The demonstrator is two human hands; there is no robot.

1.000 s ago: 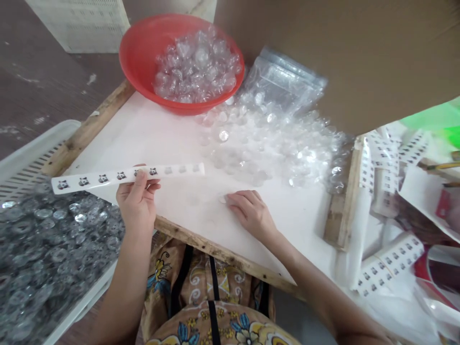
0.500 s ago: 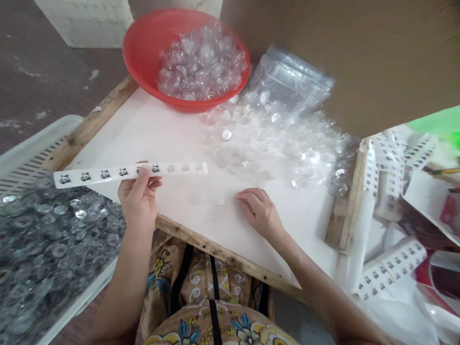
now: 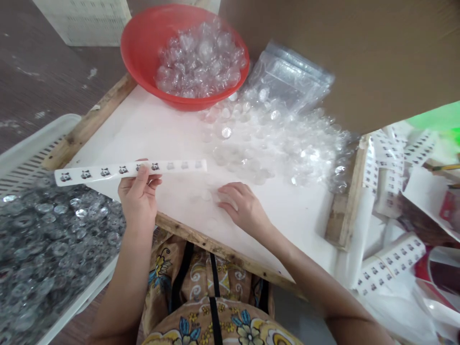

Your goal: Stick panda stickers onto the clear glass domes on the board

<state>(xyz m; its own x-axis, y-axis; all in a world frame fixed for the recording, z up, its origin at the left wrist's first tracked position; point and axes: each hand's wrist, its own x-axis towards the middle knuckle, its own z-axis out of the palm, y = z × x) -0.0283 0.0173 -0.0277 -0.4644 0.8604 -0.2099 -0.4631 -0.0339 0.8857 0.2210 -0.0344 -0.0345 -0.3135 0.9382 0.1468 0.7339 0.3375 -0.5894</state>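
My left hand [image 3: 139, 199] is closed on a long white sticker strip [image 3: 102, 173] printed with a row of small black-and-white pandas. The strip lies nearly level above the table's left part, with my thumb on top; its right-end prints look paler. My right hand [image 3: 242, 206] is low over the white tabletop [image 3: 176, 191], thumb and fingers apart, and I see nothing between them. Faint clear round pieces [image 3: 205, 194] lie just by its fingertips. Beyond it spreads a pile of clear plastic round pieces [image 3: 280, 139].
A red basin [image 3: 143, 52] of clear domed pieces stands at the back. Next to it lie clear plastic bags [image 3: 293, 72]. A white basket [image 3: 72, 122] full of clear pieces is at left. Wooden edging [image 3: 347, 206] borders the table; panda sticker rolls [image 3: 391, 263] lie right.
My right hand has moved left toward the faint clear pieces, and its thumb and fingers have spread apart. My left hand keeps the sticker strip almost still.
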